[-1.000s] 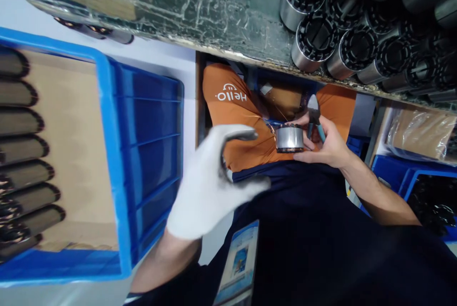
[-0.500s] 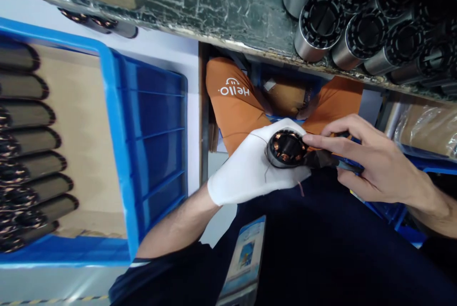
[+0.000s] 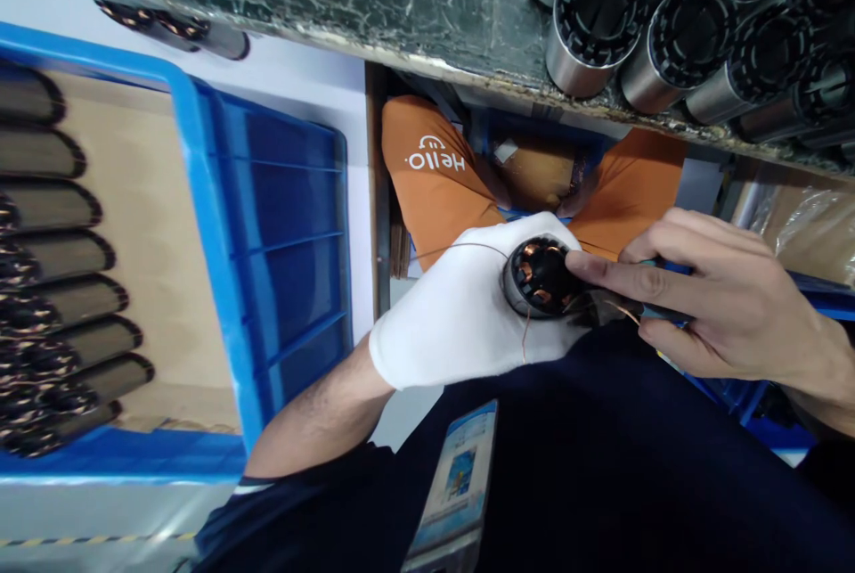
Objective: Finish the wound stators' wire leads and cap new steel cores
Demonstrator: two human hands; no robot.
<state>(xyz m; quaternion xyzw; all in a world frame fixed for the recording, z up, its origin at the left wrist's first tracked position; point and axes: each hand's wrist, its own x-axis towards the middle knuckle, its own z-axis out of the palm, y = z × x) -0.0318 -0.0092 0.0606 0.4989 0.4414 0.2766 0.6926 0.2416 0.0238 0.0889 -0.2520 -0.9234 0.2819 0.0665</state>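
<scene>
My left hand (image 3: 447, 315), in a white glove, is wrapped round a motor stator (image 3: 542, 277). The stator's round black end faces up and shows copper windings inside. One thin wire (image 3: 468, 246) runs off leftward over the glove, and a short copper end (image 3: 525, 337) hangs at the stator's front. My bare right hand (image 3: 708, 297) is closed on pliers with teal handles (image 3: 658, 313), largely hidden by the fingers; their dark jaws are blurred at the stator's right side. A copper wire (image 3: 624, 312) shows beside the jaws. My right index fingertip touches the stator's rim.
At left, a blue crate (image 3: 220, 288) holds rows of wound stators (image 3: 80, 301) on cardboard. Several unwound stators (image 3: 594, 20) stand on the worn green bench (image 3: 401, 3) at the top. Two or so stators (image 3: 220, 38) lie behind the crate. Orange-clad legs (image 3: 434, 172) are below.
The stator has tilted and shifted slightly right in my left hand. My right hand has moved a little right, and a copper wire now shows by the pliers.
</scene>
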